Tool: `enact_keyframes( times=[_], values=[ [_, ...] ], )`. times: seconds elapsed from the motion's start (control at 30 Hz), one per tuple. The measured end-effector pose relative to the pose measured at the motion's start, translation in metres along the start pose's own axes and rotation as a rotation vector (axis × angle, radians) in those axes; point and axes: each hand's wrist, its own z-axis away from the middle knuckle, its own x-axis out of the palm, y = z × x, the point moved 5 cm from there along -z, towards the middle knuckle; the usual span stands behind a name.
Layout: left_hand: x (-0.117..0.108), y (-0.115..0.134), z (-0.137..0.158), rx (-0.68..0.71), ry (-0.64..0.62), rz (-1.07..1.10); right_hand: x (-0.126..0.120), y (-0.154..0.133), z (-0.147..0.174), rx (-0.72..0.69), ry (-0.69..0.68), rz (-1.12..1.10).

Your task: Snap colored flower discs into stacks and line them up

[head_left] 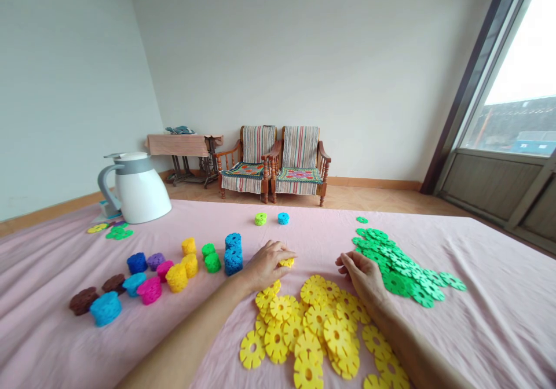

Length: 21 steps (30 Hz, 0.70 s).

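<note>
My left hand (pixel 268 265) is closed around a small stack of yellow notched discs (pixel 286 262) above the pink cloth. Its fingers curl over the stack, and part of it is hidden behind them. To the right, my right hand (pixel 361 270) hovers with fingers curled together; no disc shows at its fingertips. Below and between both hands spreads a loose pile of yellow notched discs (pixel 308 342), flat and overlapping. A heap of loose green notched discs (pixel 402 285) lies just right of my right hand.
Several neat stacks of coloured discs stand on the left, among them a tall blue stack (pixel 233 261) and a pink stack (pixel 149 290). Farther back are a lime stack (pixel 260 219) and a light blue stack (pixel 283 219). A white jug (pixel 141 195) stands at the back left.
</note>
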Motion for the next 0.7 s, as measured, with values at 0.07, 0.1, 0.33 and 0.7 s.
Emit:
enact_keyframes(
  times=[0.07, 0.1, 0.33, 0.7],
  values=[
    [0.0, -0.001, 0.0, 0.003, 0.007, 0.0, 0.0, 0.0, 0.0, -0.004, -0.001, 0.002],
    [0.001, -0.001, 0.0, 0.005, 0.01, 0.002, 0.0, 0.0, 0.0, -0.004, -0.003, 0.002],
    [-0.008, 0.003, 0.0, -0.068, 0.082, 0.068, 0.0, 0.0, 0.0, 0.001, 0.003, 0.004],
    [-0.043, 0.022, 0.024, -0.056, -0.369, 0.1, 0.001, 0.001, 0.0, 0.01, -0.001, -0.015]
  ],
)
